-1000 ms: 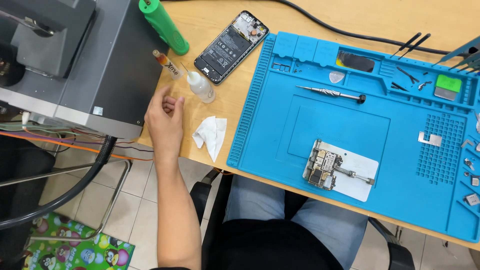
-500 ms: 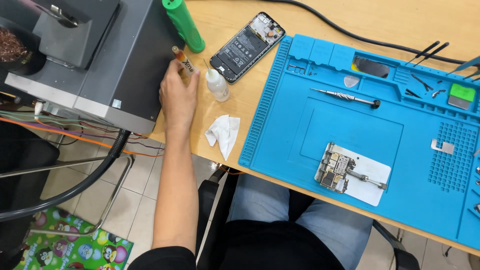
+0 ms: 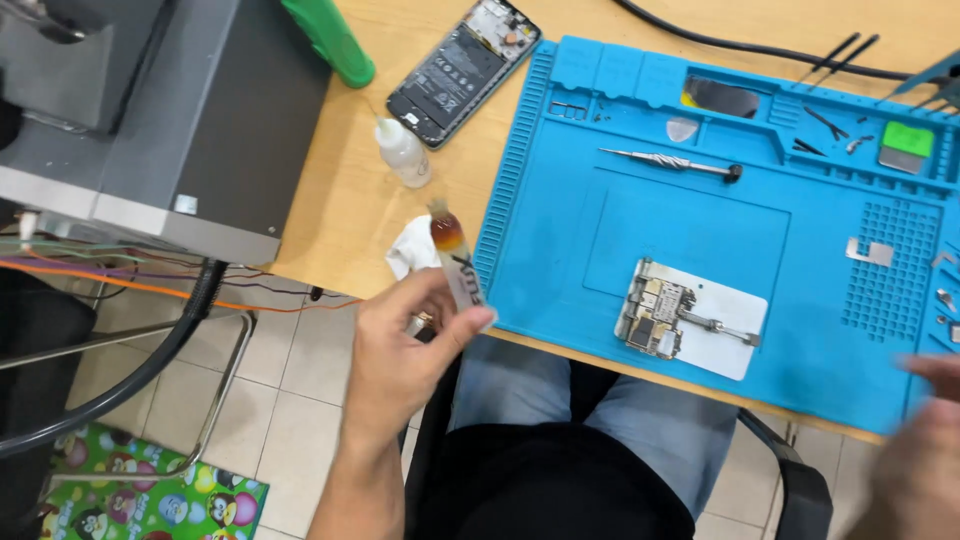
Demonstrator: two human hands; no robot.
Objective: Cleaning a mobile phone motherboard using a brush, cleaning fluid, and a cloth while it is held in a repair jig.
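Note:
My left hand (image 3: 400, 355) holds a small syringe-shaped tube (image 3: 455, 262) with amber paste at its tip, lifted over the table's front edge beside the blue work mat (image 3: 700, 230). My right hand (image 3: 925, 440) is blurred at the lower right corner, below the mat's front edge, and I cannot tell its fingers. A phone circuit board (image 3: 655, 315) is clamped on a white holder plate (image 3: 720, 335) on the mat. An opened phone (image 3: 462, 68) lies face down at the back.
A small clear squeeze bottle (image 3: 403, 152) and a crumpled white tissue (image 3: 410, 250) sit on the wooden table. A green cylinder (image 3: 330, 40) leans by a grey machine (image 3: 180, 130). A screwdriver (image 3: 670, 163), tweezers (image 3: 840, 52) and small parts lie on the mat.
My left hand picked the tube up from beside the grey machine and brought it toward me, near the mat's front left corner. My right hand has come into view at the lower right.

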